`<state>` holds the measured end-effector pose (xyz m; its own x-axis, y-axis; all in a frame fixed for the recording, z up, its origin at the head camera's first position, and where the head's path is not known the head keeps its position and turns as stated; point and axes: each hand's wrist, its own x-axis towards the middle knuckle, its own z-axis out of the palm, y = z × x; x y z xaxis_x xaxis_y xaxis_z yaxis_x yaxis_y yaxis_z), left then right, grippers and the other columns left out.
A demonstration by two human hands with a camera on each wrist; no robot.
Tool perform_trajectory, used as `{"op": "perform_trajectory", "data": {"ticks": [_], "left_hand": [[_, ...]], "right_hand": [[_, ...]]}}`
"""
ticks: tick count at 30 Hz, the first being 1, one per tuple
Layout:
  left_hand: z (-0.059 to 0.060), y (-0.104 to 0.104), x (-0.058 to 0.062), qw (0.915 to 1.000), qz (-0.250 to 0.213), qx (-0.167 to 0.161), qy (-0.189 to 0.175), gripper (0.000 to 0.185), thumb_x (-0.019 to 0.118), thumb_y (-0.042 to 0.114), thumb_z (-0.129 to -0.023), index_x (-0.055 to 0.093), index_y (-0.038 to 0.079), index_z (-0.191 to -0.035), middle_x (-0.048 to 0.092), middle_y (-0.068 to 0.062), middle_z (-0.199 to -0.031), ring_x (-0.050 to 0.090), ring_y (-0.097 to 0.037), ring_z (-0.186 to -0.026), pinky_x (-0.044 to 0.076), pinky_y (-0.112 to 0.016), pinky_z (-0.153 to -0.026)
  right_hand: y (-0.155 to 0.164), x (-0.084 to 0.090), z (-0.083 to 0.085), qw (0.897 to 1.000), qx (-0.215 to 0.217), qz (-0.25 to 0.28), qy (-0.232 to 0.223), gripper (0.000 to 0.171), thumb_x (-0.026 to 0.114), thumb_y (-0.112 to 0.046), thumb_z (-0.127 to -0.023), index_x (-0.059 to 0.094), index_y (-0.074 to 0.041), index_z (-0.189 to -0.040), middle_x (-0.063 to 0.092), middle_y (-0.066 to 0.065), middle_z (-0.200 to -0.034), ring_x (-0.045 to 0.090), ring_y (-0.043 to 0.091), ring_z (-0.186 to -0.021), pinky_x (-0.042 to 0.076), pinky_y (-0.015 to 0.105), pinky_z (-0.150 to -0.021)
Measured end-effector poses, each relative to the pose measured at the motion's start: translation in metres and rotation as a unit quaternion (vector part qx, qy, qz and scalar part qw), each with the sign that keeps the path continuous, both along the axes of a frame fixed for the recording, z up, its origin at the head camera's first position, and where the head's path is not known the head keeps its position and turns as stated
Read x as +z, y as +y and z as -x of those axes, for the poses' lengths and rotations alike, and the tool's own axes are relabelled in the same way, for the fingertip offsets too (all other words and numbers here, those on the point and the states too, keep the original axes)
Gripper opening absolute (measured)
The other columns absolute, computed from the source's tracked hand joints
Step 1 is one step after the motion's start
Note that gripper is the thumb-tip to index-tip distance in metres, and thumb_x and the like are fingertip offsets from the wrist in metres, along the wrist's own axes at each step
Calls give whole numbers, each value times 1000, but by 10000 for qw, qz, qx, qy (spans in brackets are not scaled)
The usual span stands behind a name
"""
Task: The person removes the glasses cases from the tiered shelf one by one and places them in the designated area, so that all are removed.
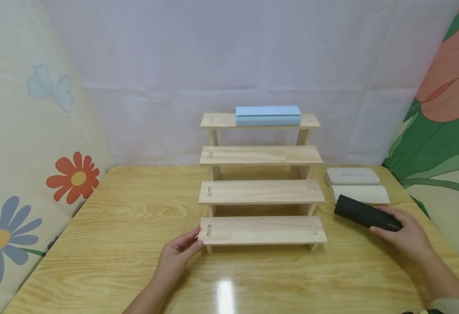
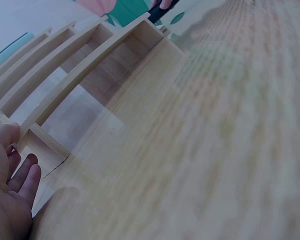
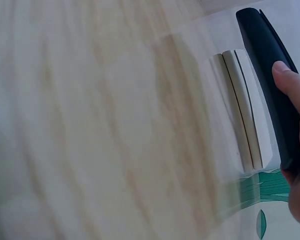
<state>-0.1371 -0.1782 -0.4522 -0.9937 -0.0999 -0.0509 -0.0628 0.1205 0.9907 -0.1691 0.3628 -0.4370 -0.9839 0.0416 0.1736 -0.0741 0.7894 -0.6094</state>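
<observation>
A stepped wooden rack [image 1: 262, 192] stands mid-table with several tiers. A light blue case [image 1: 268, 116] lies on its top tier. My left hand [image 1: 176, 255] rests against the left end of the lowest shelf [image 2: 45, 107], fingers straight and touching the wood. My right hand [image 1: 400, 231] grips a long black case [image 1: 367, 213] by its near end, lifted slightly above the table to the right of the rack; the right wrist view shows my fingers [image 3: 292, 85] curled over the black case [image 3: 270, 65].
A grey case [image 1: 351, 176] and a cream case [image 1: 360, 194] lie side by side on the wooden table [image 1: 115, 244] at the right rear. Flowered cloth [image 1: 25, 165] walls stand left and right, a white sheet behind.
</observation>
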Motion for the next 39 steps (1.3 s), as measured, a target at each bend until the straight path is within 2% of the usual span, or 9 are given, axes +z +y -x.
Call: {"op": "perform_trajectory", "data": {"ticks": [9,20,30,39], "left_hand": [[0,0,0,10000,-3,-14,44,42,72,5,-87,61,-2,-126,66,29,-106,64,6,-97,55,-13,-85],[-1,0,0,9999,-3,-33,99,42,71,4,-86,60,-3,-126,66,30,-106,64,5,-96,54,-13,-85],[-1,-1,-1,9999,-31,-73,141,42,71,4,-86,60,-4,-126,66,29,-106,65,4,-96,55,-13,-84],[-1,0,0,9999,-56,-88,115,42,71,4,-86,60,-4,-127,67,28,-106,65,4,-96,55,-13,-84]], "right_hand": [[0,-6,-1,9999,143,11,-79,74,79,-30,-82,47,4,-140,43,36,-140,37,57,-125,30,69,-100],[0,-13,-1,10000,57,-69,-43,74,81,-29,-80,49,4,-138,43,38,-138,38,57,-123,30,69,-99],[2,-15,1,9998,145,-26,-167,75,81,-29,-80,48,5,-138,43,39,-139,37,59,-124,30,70,-100],[6,-17,2,9983,181,113,-551,79,80,-31,-82,42,3,-143,35,39,-144,31,61,-128,26,73,-102]]}}
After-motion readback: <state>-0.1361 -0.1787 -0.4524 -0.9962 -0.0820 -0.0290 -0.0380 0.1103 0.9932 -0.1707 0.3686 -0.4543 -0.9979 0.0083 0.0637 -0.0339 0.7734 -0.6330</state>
